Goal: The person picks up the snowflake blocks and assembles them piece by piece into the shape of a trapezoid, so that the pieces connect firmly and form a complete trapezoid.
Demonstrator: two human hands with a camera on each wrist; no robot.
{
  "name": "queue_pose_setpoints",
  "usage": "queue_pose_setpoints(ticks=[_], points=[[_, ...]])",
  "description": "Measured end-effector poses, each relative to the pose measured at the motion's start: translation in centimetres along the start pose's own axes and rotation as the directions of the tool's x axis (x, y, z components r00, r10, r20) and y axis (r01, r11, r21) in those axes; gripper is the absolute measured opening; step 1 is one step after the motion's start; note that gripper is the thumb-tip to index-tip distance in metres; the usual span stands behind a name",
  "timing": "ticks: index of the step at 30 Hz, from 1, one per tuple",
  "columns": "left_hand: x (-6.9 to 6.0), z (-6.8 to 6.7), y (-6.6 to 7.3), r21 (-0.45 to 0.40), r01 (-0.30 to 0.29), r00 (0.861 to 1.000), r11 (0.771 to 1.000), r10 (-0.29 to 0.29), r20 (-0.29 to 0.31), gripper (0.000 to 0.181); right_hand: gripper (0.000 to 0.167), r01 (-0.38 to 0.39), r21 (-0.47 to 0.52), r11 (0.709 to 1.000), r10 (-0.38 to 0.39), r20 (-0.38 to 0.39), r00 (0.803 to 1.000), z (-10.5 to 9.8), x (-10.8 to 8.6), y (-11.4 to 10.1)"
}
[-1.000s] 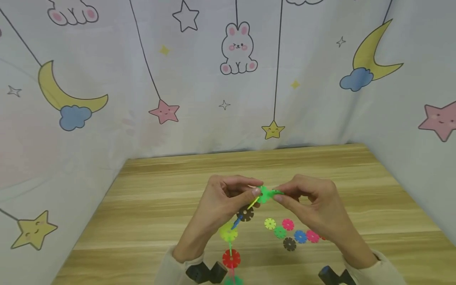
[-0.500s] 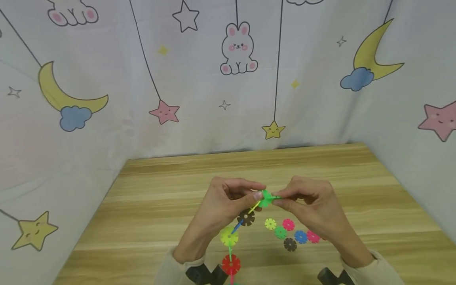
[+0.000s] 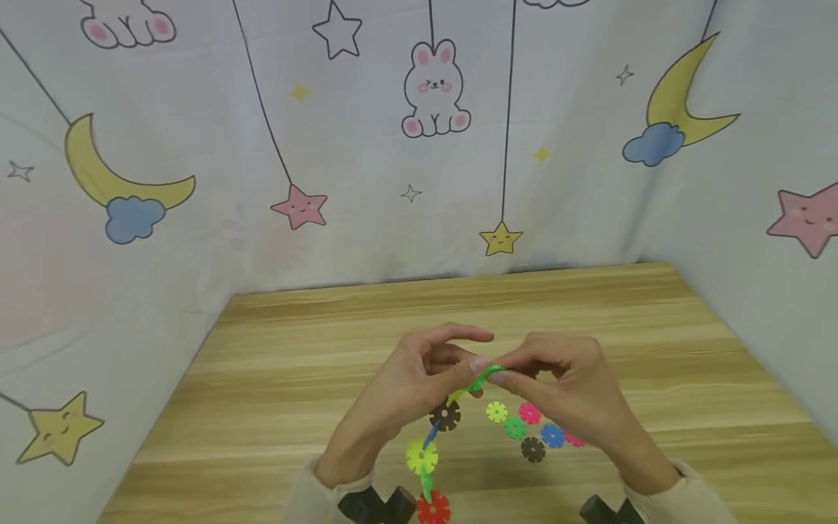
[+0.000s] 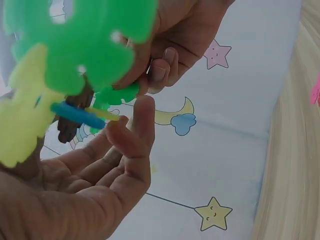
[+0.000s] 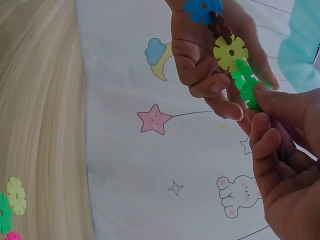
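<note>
A chain of notched plastic snowflake discs hangs from my hands in the head view, with a brown disc point(image 3: 445, 416), a yellow disc point(image 3: 422, 456) and a red disc point(image 3: 433, 508) along it. My left hand point(image 3: 425, 378) pinches the chain near its upper end, its index finger raised straight. Close beside it, my right hand point(image 3: 569, 382) pinches the green end disc point(image 5: 250, 96) between thumb and finger. That disc joins another green disc point(image 5: 242, 76) and a yellow one point(image 5: 231, 53) in the right wrist view. Fingers partly cover the joint.
Several loose discs lie on the wooden table point(image 3: 294, 378) under the right hand, among them a blue disc point(image 3: 553, 436), a dark disc point(image 3: 533, 449) and a green disc point(image 3: 515, 427). A printed white curtain point(image 3: 366, 145) surrounds the table's back and sides.
My hands have come closer together, and the right hand has shifted left and slightly down. The left index finger has lifted. The chain's hanging part has sunk lower.
</note>
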State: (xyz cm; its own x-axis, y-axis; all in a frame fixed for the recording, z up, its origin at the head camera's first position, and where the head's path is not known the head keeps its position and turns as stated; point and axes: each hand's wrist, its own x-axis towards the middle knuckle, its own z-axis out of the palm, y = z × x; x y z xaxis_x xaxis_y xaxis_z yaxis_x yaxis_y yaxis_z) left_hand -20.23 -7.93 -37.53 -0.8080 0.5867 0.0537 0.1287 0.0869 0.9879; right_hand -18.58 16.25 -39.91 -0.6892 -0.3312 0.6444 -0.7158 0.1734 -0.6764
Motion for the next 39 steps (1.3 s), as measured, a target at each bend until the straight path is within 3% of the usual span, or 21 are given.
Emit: queue_pose_setpoints(ticks=[9, 11, 14, 20, 25, 27, 30, 39], points=[[0.2, 0.3, -0.3, -0.042, 0.056, 0.998, 0.998, -0.056, 0.002, 0.041, 0.031, -0.015, 0.009, 1.0, 0.015, -0.013, 1.0, 0.7, 0.0, 0.3], [0.2, 0.2, -0.2, -0.054, 0.062, 0.998, 0.997, -0.063, -0.004, 0.043, 0.029, -0.025, 0.018, 1.0, 0.025, 0.015, 1.0, 0.6, 0.0, 0.5], [0.0, 0.1, -0.1, -0.06, 0.053, 0.998, 0.997, -0.054, -0.024, 0.045, 0.025, -0.104, 0.044, 0.994, 0.1, 0.078, 0.992, 0.1, 0.0, 1.0], [-0.2, -0.3, 0.0, -0.051, 0.058, 0.996, 0.997, -0.061, -0.06, 0.048, 0.015, -0.316, 0.017, 0.949, 0.309, 0.163, 0.937, -0.7, -0.4, 3.7], [-0.2, -0.3, -0.1, -0.053, 0.041, 0.998, 0.998, -0.044, -0.052, 0.048, 0.018, -0.466, 0.057, 0.883, 0.448, 0.193, 0.873, -0.5, -1.6, 6.8], [-0.1, -0.2, -0.1, -0.058, 0.033, 0.998, 0.998, -0.036, -0.047, 0.048, 0.021, -0.514, 0.071, 0.855, 0.493, 0.202, 0.846, -0.4, -2.3, 8.0], [-0.1, -0.2, -0.1, -0.058, 0.033, 0.998, 0.998, -0.036, -0.045, 0.048, 0.024, -0.548, 0.063, 0.834, 0.522, 0.232, 0.821, 0.0, -3.6, 9.7], [-0.1, -0.2, -0.1, -0.041, 0.024, 0.998, 0.999, -0.027, -0.062, 0.047, 0.028, -0.522, -0.076, 0.85, 0.519, 0.293, 0.803, 0.5, -5.3, 11.5]])
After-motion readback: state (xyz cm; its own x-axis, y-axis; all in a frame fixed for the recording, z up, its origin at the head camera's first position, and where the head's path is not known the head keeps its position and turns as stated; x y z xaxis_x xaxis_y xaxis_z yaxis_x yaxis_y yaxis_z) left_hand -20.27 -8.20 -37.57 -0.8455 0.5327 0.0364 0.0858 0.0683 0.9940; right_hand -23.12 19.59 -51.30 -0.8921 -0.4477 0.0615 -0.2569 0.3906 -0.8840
